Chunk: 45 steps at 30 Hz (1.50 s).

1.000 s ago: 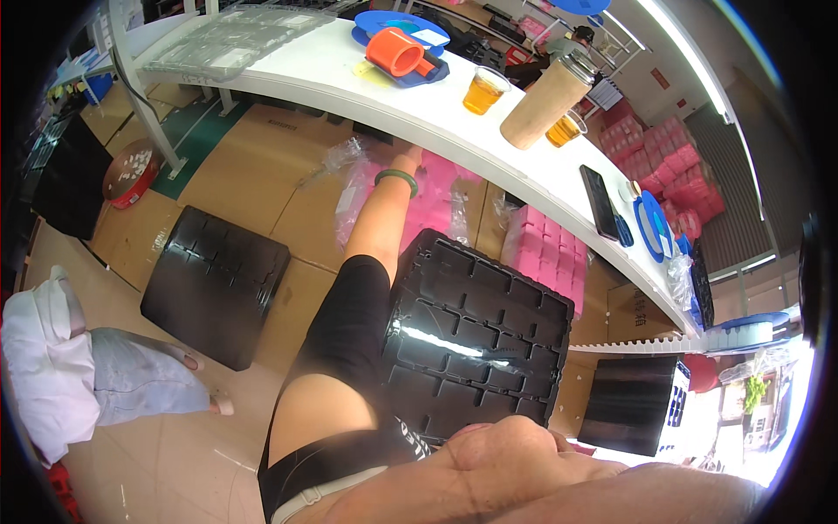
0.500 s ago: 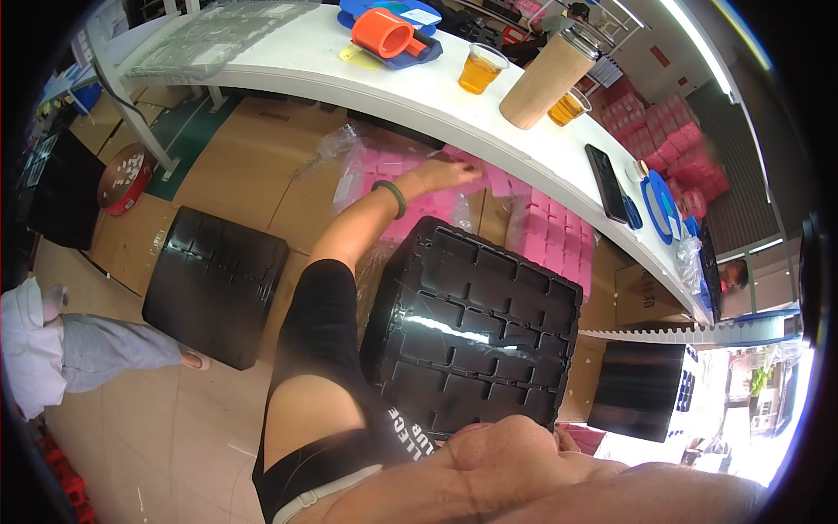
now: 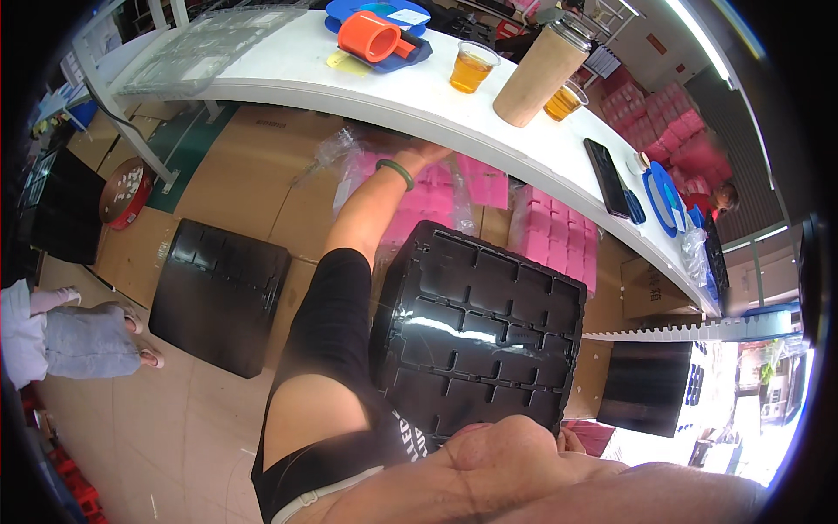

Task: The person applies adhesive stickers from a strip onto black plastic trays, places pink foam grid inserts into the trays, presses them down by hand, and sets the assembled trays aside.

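My left hand (image 3: 425, 155), with a green bangle at the wrist, reaches forward under the edge of the white table. The tabletop hides its fingers, so I cannot see whether they grip anything. Below and beside it are pink moulded trays (image 3: 422, 188), partly in clear plastic wrap, with a smaller pink piece (image 3: 485, 182) just to the right. In front of my body stands a stack topped by a black moulded plastic tray (image 3: 480, 323). What looks like part of my right hand (image 3: 571, 442) shows at the stack's near right corner; most of it is hidden.
On the white table (image 3: 288, 74) stand an orange cup-shaped holder (image 3: 370, 37), plastic cups of amber drink (image 3: 472, 68), a tan flask (image 3: 541, 74) and a phone (image 3: 605, 177). More black trays (image 3: 218, 297) stand at left. Another person (image 3: 78, 336) stands far left.
My left hand has moved forward and slightly left, from above the pink trays to beneath the table edge. The person at far left has shifted, and both feet now show.
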Tool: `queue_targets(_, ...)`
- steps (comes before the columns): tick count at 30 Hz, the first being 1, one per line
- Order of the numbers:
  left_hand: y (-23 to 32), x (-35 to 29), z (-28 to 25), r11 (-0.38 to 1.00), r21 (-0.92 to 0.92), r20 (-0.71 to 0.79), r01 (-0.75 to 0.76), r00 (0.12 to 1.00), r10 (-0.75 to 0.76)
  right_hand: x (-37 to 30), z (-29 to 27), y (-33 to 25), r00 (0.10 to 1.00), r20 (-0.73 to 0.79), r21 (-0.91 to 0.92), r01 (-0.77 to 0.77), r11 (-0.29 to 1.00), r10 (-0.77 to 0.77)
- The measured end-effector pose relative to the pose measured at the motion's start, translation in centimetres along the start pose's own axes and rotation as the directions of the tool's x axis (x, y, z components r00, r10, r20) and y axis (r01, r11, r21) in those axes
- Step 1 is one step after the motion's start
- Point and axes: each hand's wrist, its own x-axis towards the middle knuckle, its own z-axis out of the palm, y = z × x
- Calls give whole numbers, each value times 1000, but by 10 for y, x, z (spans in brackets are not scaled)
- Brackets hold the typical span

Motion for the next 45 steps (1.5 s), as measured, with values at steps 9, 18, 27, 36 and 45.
queue_targets(9,51,-30,-20,670,222,384,-708,695,608,-9,0,-28,999,-30,-56,-21,998,19)
queue_targets(18,-4,-166,12,823,94,537,-560,725,432,-16,-2,-32,998,-29,-70,-49,996,48)
queue_targets(27,0,-216,-2,972,137,519,-191,850,94,-2,-10,19,999,-3,103,-42,994,42)
queue_targets(36,-30,-213,16,952,-213,728,221,686,3,2,-27,-35,994,27,158,96,983,-101)
queue_targets(45,-23,-191,10,736,-187,871,651,456,-183,6,-29,-57,976,219,405,-96,909,5)
